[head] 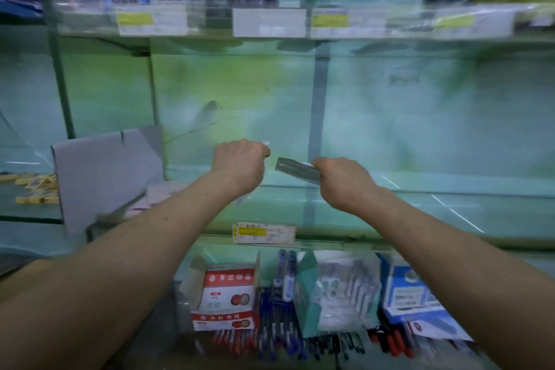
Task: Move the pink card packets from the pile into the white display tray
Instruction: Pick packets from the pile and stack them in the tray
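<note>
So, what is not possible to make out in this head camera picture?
Head view:
What the left hand grips: its curled fingers hide it; only a white tip shows.
The flat grey packet in the right hand: blurred, print unreadable.
The pale pink packets beside the white cardboard display tray: blurred, the forearm covers part, number unclear.

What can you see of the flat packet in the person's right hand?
The flat packet is a thin rectangle, greyish in this blurred view, with what looks like a small hang hole near its free left end. It is tilted, left end higher, in the air above the glass shelf. The right hand grips its right end; nothing else touches it.
</note>
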Demonstrator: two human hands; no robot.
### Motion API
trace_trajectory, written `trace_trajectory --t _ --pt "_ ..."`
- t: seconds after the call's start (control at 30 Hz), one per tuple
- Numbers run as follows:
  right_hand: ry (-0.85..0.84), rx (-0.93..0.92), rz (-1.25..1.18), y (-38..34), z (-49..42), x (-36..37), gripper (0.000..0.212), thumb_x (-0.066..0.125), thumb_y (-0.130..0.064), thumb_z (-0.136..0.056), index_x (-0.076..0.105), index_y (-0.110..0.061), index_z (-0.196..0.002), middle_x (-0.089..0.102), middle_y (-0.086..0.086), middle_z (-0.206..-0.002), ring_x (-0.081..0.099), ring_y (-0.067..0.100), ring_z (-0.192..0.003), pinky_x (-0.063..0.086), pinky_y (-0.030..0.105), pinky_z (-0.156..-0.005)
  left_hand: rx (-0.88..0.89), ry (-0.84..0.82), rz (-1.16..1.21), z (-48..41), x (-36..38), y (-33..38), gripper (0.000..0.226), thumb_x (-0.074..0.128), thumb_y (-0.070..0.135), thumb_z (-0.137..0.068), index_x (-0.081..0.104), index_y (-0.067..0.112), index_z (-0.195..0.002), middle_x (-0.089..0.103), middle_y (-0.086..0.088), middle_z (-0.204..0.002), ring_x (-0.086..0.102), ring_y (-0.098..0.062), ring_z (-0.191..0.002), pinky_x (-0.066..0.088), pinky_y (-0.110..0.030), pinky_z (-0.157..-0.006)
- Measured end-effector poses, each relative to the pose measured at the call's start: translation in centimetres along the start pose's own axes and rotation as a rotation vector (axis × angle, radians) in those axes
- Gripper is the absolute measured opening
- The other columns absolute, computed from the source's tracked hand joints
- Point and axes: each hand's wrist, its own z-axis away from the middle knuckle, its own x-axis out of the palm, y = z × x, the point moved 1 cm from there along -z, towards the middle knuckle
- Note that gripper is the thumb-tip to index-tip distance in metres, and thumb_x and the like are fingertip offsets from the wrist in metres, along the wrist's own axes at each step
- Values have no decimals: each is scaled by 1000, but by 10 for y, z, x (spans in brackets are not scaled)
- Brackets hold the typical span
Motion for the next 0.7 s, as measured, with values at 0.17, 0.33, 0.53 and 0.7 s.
trace_trajectory --t 0.17,0.33,0.53,0.7 --pt "26 85 49 48 47 -33 26 42 -3 -87 49 -12 -110 61 13 -101 46 31 -76 33 32 -63 73 17 15 3 -30 74 29 43 10 -93 63 23 -108 67 -7 -100 59 -29 -86 28 -30 -67" --pt "28 184 70 90 101 -68 27 42 -1 -86 48 -9 -111 61 14 -102 44 30 -75 34 32 -63 120 29 29 13 -65 149 23 43 6 -90 57 23 -89 57 -1 -80 42 -25 -69 23 -32 -68" --pt "-3 323 106 136 181 -108 27 45 -3 -88 46 -6 -114 60 16 -109 53 34 -88 34 32 -67 221 59 75 33 -99 241 19 43 5 -87 52 22 -83 47 2 -68 45 -25 -67 22 -34 -71" --pt "-54 468 136 173 253 -138 13 45 -3 -88 44 -8 -100 60 15 -107 50 33 -83 35 32 -66 294 56 171 59 -124 321 17 46 8 -85 52 23 -79 50 2 -71 45 -24 -66 23 -34 -74"
